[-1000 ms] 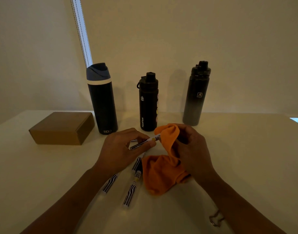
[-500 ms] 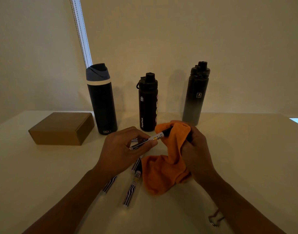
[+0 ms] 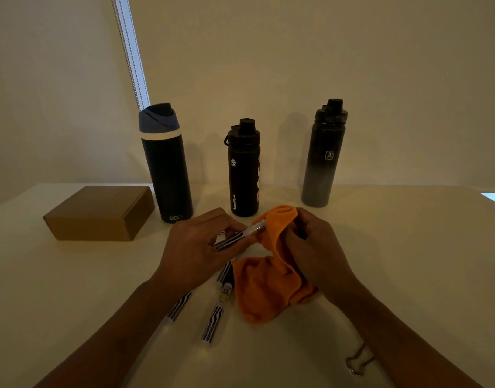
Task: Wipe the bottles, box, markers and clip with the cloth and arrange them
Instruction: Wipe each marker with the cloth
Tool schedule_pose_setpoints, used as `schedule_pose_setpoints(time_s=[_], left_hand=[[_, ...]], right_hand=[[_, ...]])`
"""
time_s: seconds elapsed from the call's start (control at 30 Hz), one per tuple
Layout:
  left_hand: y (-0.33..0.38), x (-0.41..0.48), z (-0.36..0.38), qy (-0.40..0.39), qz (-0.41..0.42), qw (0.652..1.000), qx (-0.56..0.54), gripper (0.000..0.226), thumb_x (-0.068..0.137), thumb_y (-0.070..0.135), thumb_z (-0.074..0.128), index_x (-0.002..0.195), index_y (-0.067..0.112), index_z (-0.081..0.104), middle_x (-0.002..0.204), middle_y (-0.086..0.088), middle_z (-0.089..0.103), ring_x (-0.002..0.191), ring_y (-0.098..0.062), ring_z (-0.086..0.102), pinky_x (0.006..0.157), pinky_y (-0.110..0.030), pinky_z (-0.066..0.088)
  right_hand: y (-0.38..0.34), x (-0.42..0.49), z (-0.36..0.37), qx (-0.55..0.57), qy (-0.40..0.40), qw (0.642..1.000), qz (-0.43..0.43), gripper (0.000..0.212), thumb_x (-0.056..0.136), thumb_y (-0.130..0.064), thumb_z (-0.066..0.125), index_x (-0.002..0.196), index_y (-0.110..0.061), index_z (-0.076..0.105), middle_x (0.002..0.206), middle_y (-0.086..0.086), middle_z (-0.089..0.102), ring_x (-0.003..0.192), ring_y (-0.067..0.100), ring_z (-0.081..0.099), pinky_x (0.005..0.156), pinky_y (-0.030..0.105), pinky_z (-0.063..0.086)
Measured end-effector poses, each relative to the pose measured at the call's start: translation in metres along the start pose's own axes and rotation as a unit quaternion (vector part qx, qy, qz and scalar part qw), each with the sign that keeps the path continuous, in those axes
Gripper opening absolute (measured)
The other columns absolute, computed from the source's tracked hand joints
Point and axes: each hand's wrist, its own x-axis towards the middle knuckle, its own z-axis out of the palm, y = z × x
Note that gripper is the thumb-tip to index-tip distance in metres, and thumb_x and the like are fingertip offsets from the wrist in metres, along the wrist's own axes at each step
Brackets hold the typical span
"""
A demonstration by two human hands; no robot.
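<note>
My left hand pinches a striped marker above the table. My right hand grips the orange cloth, wrapped round the marker's far end, which is hidden. Several more striped markers lie under my hands, one in front and one under my left wrist. Three bottles stand at the back: a dark one with a blue lid, a short black one, a black-to-grey one. A brown cardboard box sits at the left. A metal binder clip lies beside my right forearm.
The pale table runs to a wall right behind the bottles. A window blind strip hangs behind the blue-lidded bottle. The table's right edge shows at the far right.
My right hand slid the cloth out along the marker's far end and back toward my left hand. My left hand kept its hold, nearly still.
</note>
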Motion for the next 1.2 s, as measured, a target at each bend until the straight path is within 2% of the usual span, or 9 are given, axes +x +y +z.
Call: schedule_pose_setpoints(time_s=[0.1, 0.23, 0.3, 0.37, 0.43, 0.57, 0.7, 0.93, 1.2], left_hand=[[0.003, 0.0, -0.001, 0.014, 0.002, 1.0, -0.011, 0.041, 0.096, 0.065, 0.054, 0.101, 0.029, 0.073, 0.093, 0.02, 0.063, 0.081, 0.001, 0.062, 0.072, -0.018, 0.052], [0.009, 0.002, -0.003, 0.025, -0.043, 0.997, -0.052, 0.042, 0.088, 0.08, 0.048, 0.097, 0.044, 0.067, 0.094, 0.04, 0.061, 0.091, 0.014, 0.061, 0.079, -0.007, 0.049], [0.004, 0.001, 0.0, 0.018, -0.024, 0.999, -0.024, 0.033, 0.092, 0.071, 0.053, 0.103, 0.042, 0.067, 0.095, 0.034, 0.059, 0.09, 0.019, 0.057, 0.078, -0.003, 0.047], [-0.006, -0.001, 0.004, 0.015, -0.024, 1.0, -0.005, 0.028, 0.09, 0.046, 0.073, 0.103, 0.021, 0.075, 0.096, 0.016, 0.065, 0.089, 0.019, 0.055, 0.079, -0.006, 0.049], [-0.011, -0.002, 0.004, 0.011, -0.037, 0.999, 0.0, 0.025, 0.087, 0.033, 0.08, 0.103, 0.013, 0.077, 0.095, 0.009, 0.068, 0.085, 0.017, 0.055, 0.079, -0.013, 0.054], [-0.002, 0.001, -0.004, 0.015, 0.017, 0.999, 0.03, 0.043, 0.095, 0.061, 0.058, 0.102, 0.022, 0.075, 0.096, 0.021, 0.061, 0.078, 0.012, 0.055, 0.072, -0.01, 0.048], [0.0, 0.002, -0.003, 0.007, 0.029, 0.998, 0.047, 0.042, 0.095, 0.06, 0.057, 0.107, 0.024, 0.075, 0.097, 0.013, 0.068, 0.082, 0.007, 0.057, 0.07, -0.014, 0.052], [0.012, 0.004, -0.008, -0.037, -0.072, 0.996, 0.037, 0.041, 0.095, 0.075, 0.041, 0.119, 0.049, 0.061, 0.087, 0.038, 0.053, 0.087, 0.003, 0.061, 0.057, -0.009, 0.045], [0.009, 0.005, -0.004, -0.052, -0.114, 0.992, -0.021, 0.008, 0.093, 0.059, 0.053, 0.092, 0.055, 0.059, 0.085, 0.035, 0.063, 0.094, 0.004, 0.059, 0.081, -0.01, 0.047]], right_hand=[[-0.004, -0.004, -0.001, 0.022, 0.013, 1.0, -0.016, 0.017, 0.101, -0.037, 0.051, 0.092, -0.051, 0.053, 0.086, -0.024, 0.062, 0.077, -0.002, 0.064, 0.065, 0.011, 0.051], [-0.001, -0.004, 0.001, 0.04, 0.047, 0.998, -0.007, 0.017, 0.103, -0.04, 0.044, 0.102, -0.044, 0.06, 0.09, -0.007, 0.07, 0.079, 0.011, 0.068, 0.071, 0.02, 0.057], [0.002, -0.003, 0.003, 0.063, 0.045, 0.997, 0.008, 0.017, 0.103, -0.04, 0.043, 0.1, -0.045, 0.059, 0.091, -0.005, 0.07, 0.081, 0.013, 0.069, 0.074, 0.023, 0.059], [0.002, -0.004, 0.006, 0.103, 0.032, 0.994, 0.024, 0.016, 0.102, -0.041, 0.043, 0.096, -0.045, 0.057, 0.091, -0.006, 0.068, 0.082, 0.015, 0.068, 0.078, 0.029, 0.06], [0.002, -0.003, 0.008, 0.105, 0.011, 0.994, 0.028, 0.013, 0.102, -0.038, 0.045, 0.096, -0.045, 0.054, 0.09, -0.013, 0.064, 0.081, 0.009, 0.064, 0.074, 0.024, 0.057], [-0.003, -0.001, 0.006, 0.021, -0.011, 1.0, 0.0, 0.018, 0.1, -0.033, 0.053, 0.097, -0.047, 0.042, 0.088, -0.028, 0.05, 0.078, -0.004, 0.054, 0.064, 0.01, 0.043], [-0.003, -0.001, 0.0, 0.017, 0.032, 0.999, -0.004, 0.017, 0.102, -0.04, 0.048, 0.088, -0.048, 0.053, 0.083, -0.018, 0.063, 0.076, 0.005, 0.063, 0.068, 0.018, 0.053], [0.005, 0.002, -0.005, 0.014, 0.081, 0.997, -0.002, 0.027, 0.104, -0.039, 0.043, 0.105, -0.026, 0.066, 0.078, -0.009, 0.067, 0.064, 0.001, 0.064, 0.057, 0.012, 0.048], [0.014, 0.006, -0.003, 0.061, 0.067, 0.993, 0.073, 0.033, 0.104, -0.037, 0.04, 0.121, -0.017, 0.06, 0.09, -0.003, 0.063, 0.075, 0.006, 0.059, 0.063, 0.012, 0.045]])
